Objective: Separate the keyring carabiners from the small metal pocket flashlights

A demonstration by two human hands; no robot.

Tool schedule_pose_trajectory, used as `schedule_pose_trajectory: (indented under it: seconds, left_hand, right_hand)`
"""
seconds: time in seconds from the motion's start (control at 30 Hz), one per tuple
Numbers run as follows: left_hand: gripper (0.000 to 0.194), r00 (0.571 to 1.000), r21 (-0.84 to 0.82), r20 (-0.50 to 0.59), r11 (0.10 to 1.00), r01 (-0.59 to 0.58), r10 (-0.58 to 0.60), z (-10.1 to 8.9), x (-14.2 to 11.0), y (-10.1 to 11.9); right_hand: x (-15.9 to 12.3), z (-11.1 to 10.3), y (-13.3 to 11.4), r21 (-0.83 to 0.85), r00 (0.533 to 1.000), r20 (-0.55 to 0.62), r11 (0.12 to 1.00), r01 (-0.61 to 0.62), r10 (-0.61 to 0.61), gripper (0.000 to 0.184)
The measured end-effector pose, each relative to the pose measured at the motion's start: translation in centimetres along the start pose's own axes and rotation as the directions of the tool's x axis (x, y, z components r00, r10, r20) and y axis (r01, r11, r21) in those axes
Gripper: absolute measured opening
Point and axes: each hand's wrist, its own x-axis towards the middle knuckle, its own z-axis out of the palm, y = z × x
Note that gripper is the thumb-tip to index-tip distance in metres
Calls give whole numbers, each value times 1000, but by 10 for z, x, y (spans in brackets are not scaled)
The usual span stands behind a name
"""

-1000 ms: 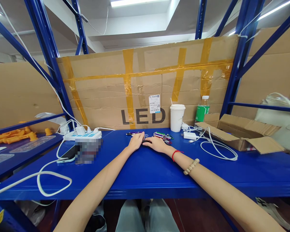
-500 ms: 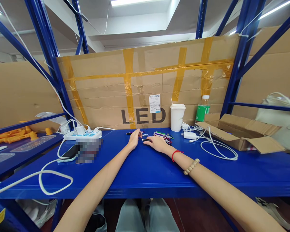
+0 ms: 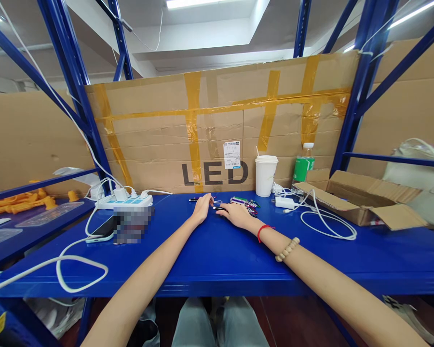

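At the centre of the frame, a dark pen (image 3: 219, 208) is pinched by the fingers of the right hand (image 3: 237, 215). Just left of it, the left hand (image 3: 202, 209) is seen; whether anything is gripped by its fingers cannot be told. Coloured pens (image 3: 243, 201) are heaped right of centre.

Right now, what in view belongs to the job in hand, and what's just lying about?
Likely in the job:
dark pen at the right hand
pen by the left hand
pile of colourful pens

Likely just lying about:
lidded paper cup
green-labelled bottle
open cardboard box
white charger
power strip
smartphone
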Motion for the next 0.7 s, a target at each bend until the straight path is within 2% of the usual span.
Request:
schedule_pose_trajectory:
  seconds: [0.13, 0.53, 0.7]
  left_hand:
    - [45, 1000, -3, -10, 1000, 9, -9, 1, 0, -2]
    - [43, 1000, 20, 8, 1000, 5, -5, 0, 0, 2]
    - [43, 1000, 19, 22, 1000, 8, -8, 0, -1, 4]
  right_hand:
    - [0, 0, 0, 2, 999, 4, 999, 35, -36, 38]
    - [-2, -4, -4, 3, 1000, 2, 1000, 2, -2, 39]
    - [-2, -2, -3, -3, 999, -27, 1000, 29, -29, 35]
